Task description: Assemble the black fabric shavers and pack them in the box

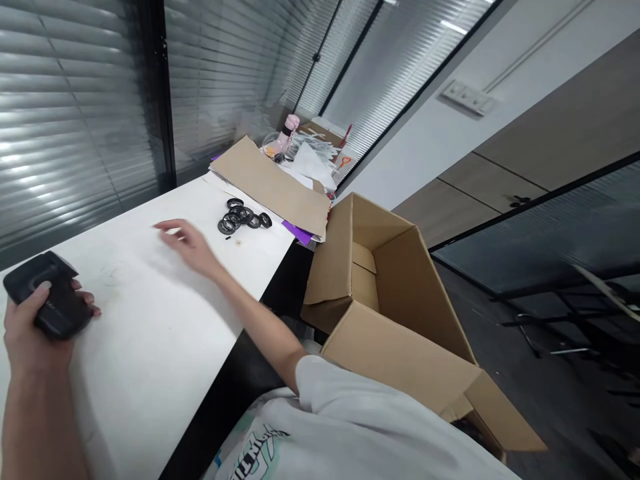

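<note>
My left hand [43, 327] is at the left edge of the white table [150, 347], shut around a black handheld plastic device [53, 297]. My right hand [187, 247] is open and holds nothing, its fingers reaching across the tabletop toward a small pile of black rings [240, 217]. A gap of bare tabletop separates those fingers from the rings. The rings lie overlapping, and some look like rubber or plastic.
An open cardboard box [380, 287] stands beyond the table's dark edge. A flat cardboard sheet [270, 187] lies on papers and a purple sheet [299, 233]. Behind are a pink bottle [287, 133] and orange-handled scissors [343, 161]. Glass walls with blinds run alongside.
</note>
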